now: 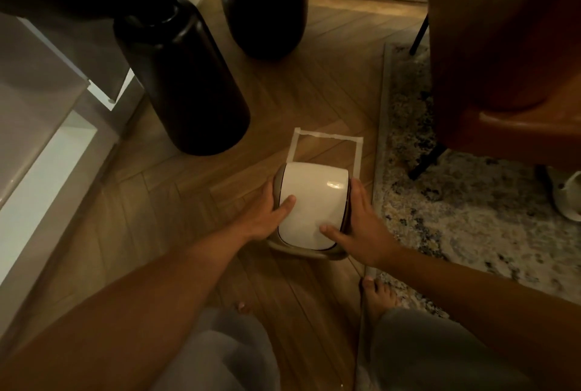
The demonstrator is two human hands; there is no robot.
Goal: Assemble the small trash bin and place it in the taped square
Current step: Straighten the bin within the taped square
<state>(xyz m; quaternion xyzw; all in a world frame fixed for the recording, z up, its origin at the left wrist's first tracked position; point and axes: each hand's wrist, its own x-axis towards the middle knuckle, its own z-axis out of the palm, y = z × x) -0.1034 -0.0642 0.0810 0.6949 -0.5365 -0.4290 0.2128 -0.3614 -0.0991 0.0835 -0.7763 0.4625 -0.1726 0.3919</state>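
Left hand (270,214) and right hand (358,221) clasping opposite sides of the small trash bin (311,205), thumbs laid on its white swing lid (309,202), palms against the tan rim. Best kept level and slid forward along the floor (195,202) with even pressure, then centred inside the taped square (327,147) before releasing. Standing upright on the wood floor, lid facing up, long side running from the knees toward the tape, far end just overlapping the square's near edge.

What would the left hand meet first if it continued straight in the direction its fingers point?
The left hand already touches the trash bin; its fingers point into the bin's side, so the bin blocks it.
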